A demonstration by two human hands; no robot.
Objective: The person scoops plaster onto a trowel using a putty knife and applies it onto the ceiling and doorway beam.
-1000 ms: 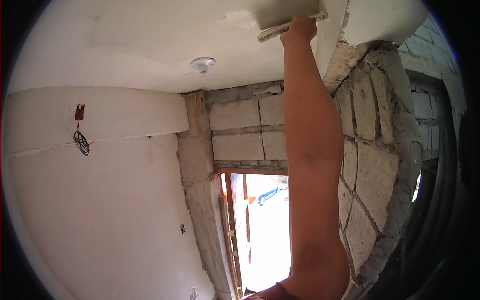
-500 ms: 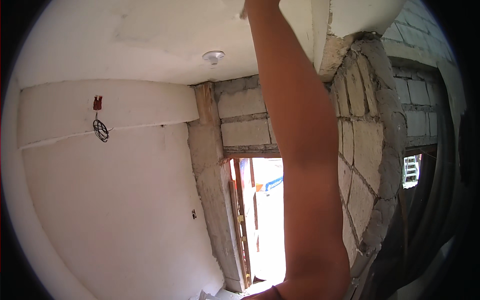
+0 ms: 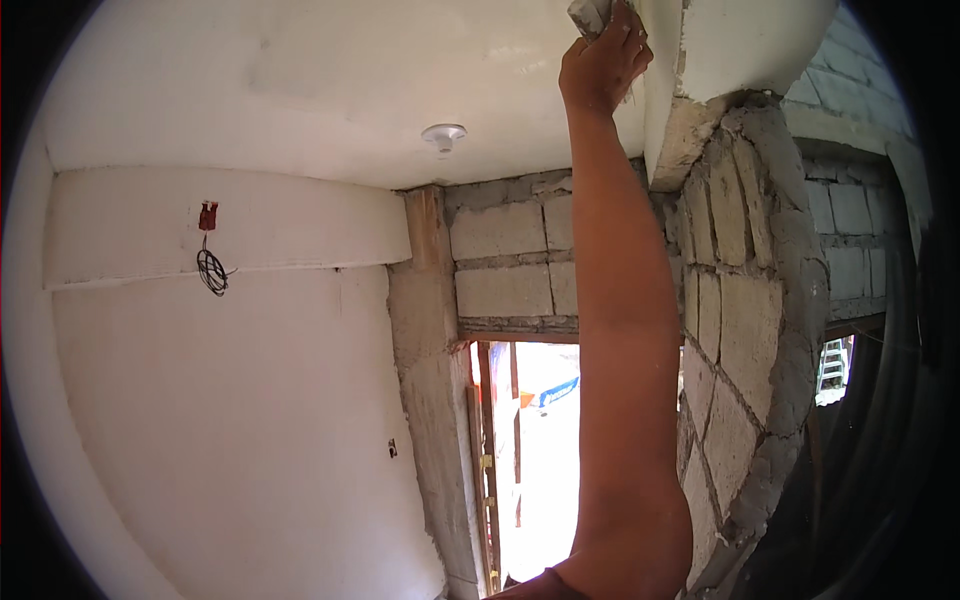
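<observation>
A pale plastered wall (image 3: 230, 420) takes up the left side of the room, with a red box (image 3: 208, 216) set high in it and a coil of black wire (image 3: 212, 272) hanging below. A small cutout (image 3: 392, 449) sits lower in that wall, near the rough concrete column (image 3: 422, 320) at its edge. Next along, a white light fitting (image 3: 444, 137) hangs from the ceiling (image 3: 340, 80), and bare blocks (image 3: 498, 230) run above a bright doorway (image 3: 540, 470). Then comes the person's right arm, stretched straight up in front of me. The crusted, greyish hand tool (image 3: 586, 18) is up at the ceiling, its blunt end poking out past the right hand (image 3: 605, 68); the fingers (image 3: 630, 35) are clamped around it, and the rest of it I can't make out. Just right of the hand a pale beam (image 3: 750, 50) drops from the ceiling, above a ragged block wall (image 3: 745, 325). Furthest right, a white ladder (image 3: 832, 367) shows through an opening.
</observation>
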